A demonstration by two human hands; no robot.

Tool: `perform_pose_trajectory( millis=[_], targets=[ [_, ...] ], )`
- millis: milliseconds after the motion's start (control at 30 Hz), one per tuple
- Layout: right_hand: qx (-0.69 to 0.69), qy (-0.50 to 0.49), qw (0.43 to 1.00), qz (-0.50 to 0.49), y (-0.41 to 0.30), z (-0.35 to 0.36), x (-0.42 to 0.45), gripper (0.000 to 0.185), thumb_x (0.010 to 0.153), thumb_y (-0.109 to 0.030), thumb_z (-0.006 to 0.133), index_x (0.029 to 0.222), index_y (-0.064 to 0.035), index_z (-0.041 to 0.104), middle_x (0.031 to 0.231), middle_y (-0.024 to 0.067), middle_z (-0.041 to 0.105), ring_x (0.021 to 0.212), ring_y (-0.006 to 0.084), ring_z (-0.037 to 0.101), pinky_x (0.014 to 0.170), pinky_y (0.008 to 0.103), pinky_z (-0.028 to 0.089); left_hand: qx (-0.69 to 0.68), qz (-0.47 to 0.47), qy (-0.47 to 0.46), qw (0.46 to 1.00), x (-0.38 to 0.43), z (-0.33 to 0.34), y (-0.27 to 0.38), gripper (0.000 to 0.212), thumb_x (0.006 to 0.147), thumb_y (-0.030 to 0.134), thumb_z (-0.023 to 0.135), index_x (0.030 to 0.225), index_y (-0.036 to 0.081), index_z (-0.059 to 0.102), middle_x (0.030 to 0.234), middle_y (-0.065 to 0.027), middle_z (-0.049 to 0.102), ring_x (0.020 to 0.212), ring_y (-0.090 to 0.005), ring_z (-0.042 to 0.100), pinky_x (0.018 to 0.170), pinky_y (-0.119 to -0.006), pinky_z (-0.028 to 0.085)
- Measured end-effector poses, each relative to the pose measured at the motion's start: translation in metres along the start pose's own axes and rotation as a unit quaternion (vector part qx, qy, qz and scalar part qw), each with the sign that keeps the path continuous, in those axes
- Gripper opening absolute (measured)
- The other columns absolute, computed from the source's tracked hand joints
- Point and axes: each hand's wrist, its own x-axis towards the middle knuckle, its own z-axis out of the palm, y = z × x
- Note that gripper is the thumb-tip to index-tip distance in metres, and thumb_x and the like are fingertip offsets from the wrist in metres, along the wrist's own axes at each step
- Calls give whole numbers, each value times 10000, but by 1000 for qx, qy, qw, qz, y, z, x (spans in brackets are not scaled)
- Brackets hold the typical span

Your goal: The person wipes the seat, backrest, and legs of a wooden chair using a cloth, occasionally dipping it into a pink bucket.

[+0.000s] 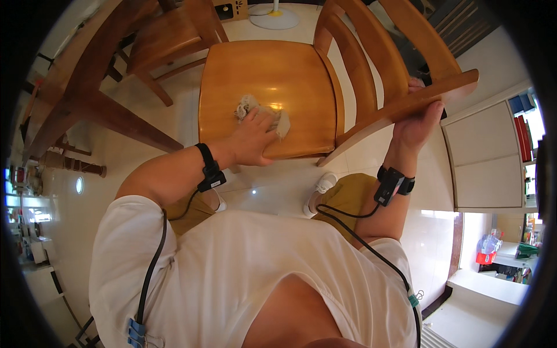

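A wooden chair with a glossy, orange-brown seat (261, 69) stands before me, its slatted backrest (387, 56) to the right. My left hand (256, 135) lies palm down on a crumpled, greyish-beige cloth (283, 124), pressed on the front part of the seat. The cloth bunches out beyond the fingertips and beside the hand. My right hand (415, 126) grips the near side post (452, 89) of the backrest from below, thumb on the near side; fingertips show behind the post. Both wrists wear a black strap with a small cabled device.
At the left are a dark wooden furniture frame (126, 117) and a second wooden chair (167, 41). A white round stand base (274, 18) and a cardboard box (235, 9) lie beyond the seat. A white cabinet (487, 161) stands at the right. My shoes are below the seat's near edge.
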Motion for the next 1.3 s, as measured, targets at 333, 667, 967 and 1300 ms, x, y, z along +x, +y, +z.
perform_pose_trajectory(
  millis=[333, 667, 967, 1300],
  targets=[
    [-76, 79, 994, 7, -28, 36, -6, 329, 1029, -276, 530, 1214, -4, 511, 1097, 109, 636, 998, 183, 598, 919, 318, 461, 55, 34, -30, 997, 45, -15, -65, 707, 637, 545, 828, 1128, 64, 662, 1210, -173, 557, 1207, -340, 491, 1068, -473, 331],
    [-170, -61, 983, 29, -20, 132, -41, 542, 1012, -54, 454, 1519, -17, 266, 1420, 103, 452, 1298, 197, 448, 1118, 339, 324, 19, -261, -79, 962, 84, -35, -154, 565, 745, 346, 831, 1194, 57, 643, 1089, -175, 683, 1048, -340, 657, 865, -444, 522],
    [-246, -280, 928, 17, -1, 225, -81, 1052, 940, -269, 652, 1522, 118, -134, 1610, 364, -66, 1523, 467, -24, 1234, 476, 75, -502, -284, 427, 696, 18, -163, -146, 358, 937, 268, 662, 1214, 45, 626, 1054, -39, 668, 929, -135, 612, 836, -296, 493],
    [-228, -400, 887, 41, -3, 281, -114, 883, 964, -284, 636, 1580, 15, 79, 1594, 320, 191, 1483, 453, 220, 1181, 505, 254, -246, -39, 640, 726, -55, -289, 30, 266, 954, 175, 682, 1163, 26, 614, 1099, -51, 663, 956, -131, 610, 839, -303, 502]
  ],
)
